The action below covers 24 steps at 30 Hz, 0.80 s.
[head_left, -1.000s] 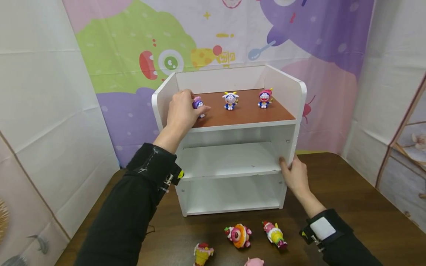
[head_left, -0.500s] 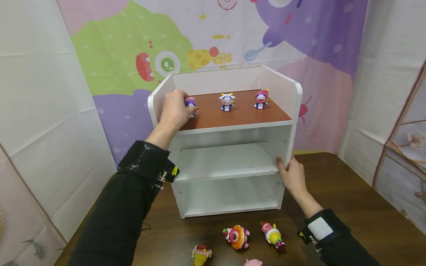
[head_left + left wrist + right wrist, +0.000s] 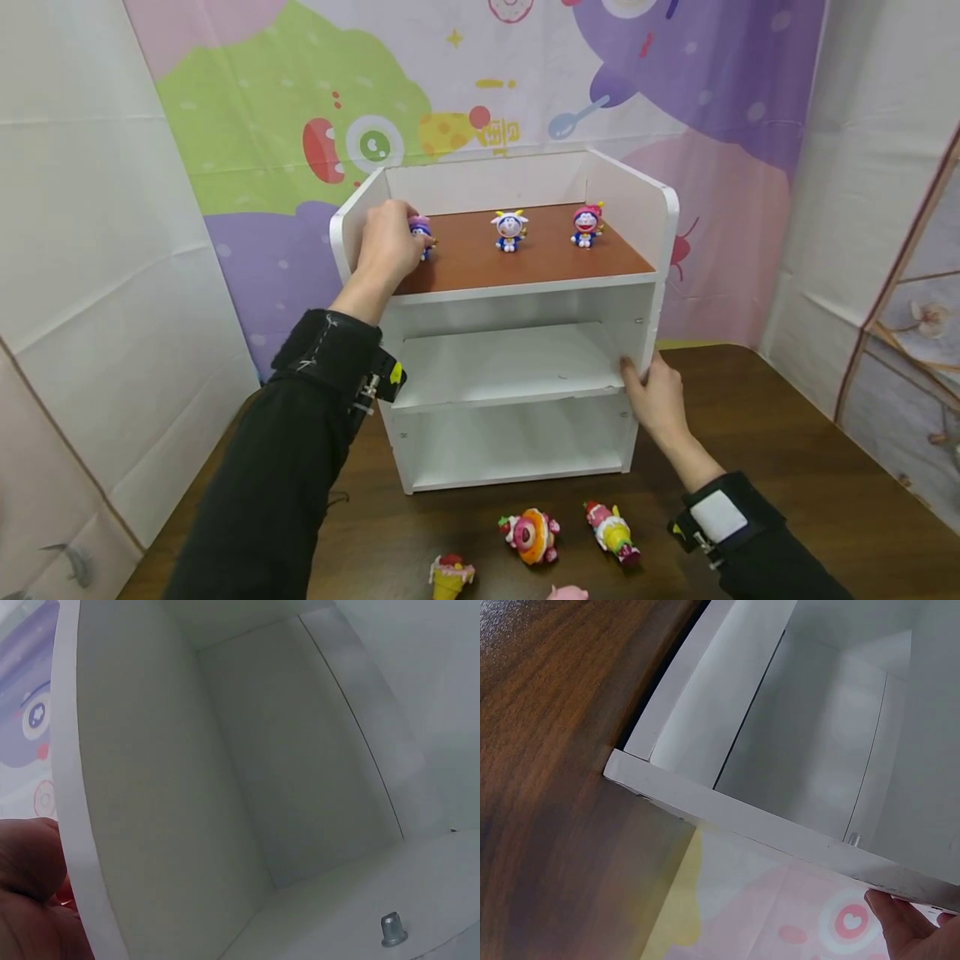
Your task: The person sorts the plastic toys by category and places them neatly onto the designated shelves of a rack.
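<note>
On the brown top of a white shelf unit [image 3: 525, 287], my left hand [image 3: 388, 244] pinches a small blue-and-white figurine with a purple hat [image 3: 420, 228] near the left side wall. Part of that figurine is hidden behind my fingers. A white-horned figurine [image 3: 510, 231] sits in the middle of the same surface, and a pink-hooded figurine [image 3: 587, 225] sits at its right. My right hand [image 3: 657, 400] grips the unit's right side panel at middle-shelf height. In the right wrist view, its fingers [image 3: 904, 922] lie along that panel [image 3: 780, 838].
Several toys lie on the dark wooden table [image 3: 712, 392] before the unit: an ice-cream-cone toy [image 3: 450, 577], a pink toy with an orange ring [image 3: 531, 536], a pink-and-yellow toy [image 3: 612, 532] and a pink piece [image 3: 567, 592]. A cartoon backdrop [image 3: 480, 75] hangs behind.
My left hand has moved left with the purple-hatted figurine, nearer the left side wall. The right hand stays on the side panel. The head view has shifted slightly.
</note>
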Tool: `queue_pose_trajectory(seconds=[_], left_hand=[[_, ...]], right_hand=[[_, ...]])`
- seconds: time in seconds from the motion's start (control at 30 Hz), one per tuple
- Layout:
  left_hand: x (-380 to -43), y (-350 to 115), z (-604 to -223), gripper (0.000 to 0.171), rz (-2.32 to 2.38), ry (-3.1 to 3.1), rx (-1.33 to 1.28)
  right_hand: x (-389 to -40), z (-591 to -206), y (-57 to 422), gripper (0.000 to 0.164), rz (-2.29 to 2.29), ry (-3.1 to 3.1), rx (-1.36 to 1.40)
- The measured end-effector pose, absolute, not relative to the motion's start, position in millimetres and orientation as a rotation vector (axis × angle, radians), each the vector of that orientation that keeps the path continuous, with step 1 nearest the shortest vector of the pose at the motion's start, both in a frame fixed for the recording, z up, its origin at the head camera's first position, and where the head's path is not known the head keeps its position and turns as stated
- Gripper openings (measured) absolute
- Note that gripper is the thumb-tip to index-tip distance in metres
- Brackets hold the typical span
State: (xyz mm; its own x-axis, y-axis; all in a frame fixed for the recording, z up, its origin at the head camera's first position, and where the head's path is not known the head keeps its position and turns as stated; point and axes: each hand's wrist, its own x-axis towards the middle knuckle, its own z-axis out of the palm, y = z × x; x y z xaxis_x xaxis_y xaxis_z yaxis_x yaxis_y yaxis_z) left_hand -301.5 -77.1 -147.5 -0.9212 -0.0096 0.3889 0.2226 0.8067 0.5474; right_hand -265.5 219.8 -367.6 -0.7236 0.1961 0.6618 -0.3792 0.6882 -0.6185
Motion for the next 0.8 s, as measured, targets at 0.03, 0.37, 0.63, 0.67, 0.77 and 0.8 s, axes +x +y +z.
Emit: queue_pose_trajectory(seconds=[0.03,0.37,0.63,0.67,0.77,0.8], left_hand=[[-302.2,-77.6,-147.3,0.030,-0.855,-2.623,-0.155],[-305.3,-80.3,-147.6,0.037,-0.802,-2.649,-0.142],[-303.1,-82.7,-145.6,0.051,-0.768,-2.675,-0.131],[-302.6,-82.9,-145.6,0.052,-0.768,-2.672,-0.134],[-299.3,-83.7,-145.0,0.055,-0.745,-2.650,-0.152],[-298.0,-84.0,-144.6,0.055,-0.730,-2.634,-0.163]], right_hand=[[-265.6,-367.6,219.9,0.032,1.003,-2.162,0.139],[-265.6,-367.9,219.9,0.032,1.009,-2.165,0.129],[-265.7,-367.2,219.7,0.033,1.015,-2.172,0.110],[-265.8,-367.2,219.7,0.033,1.016,-2.171,0.108],[-265.9,-367.6,219.4,0.033,1.022,-2.172,0.103],[-265.9,-367.7,219.2,0.033,1.023,-2.172,0.102]])
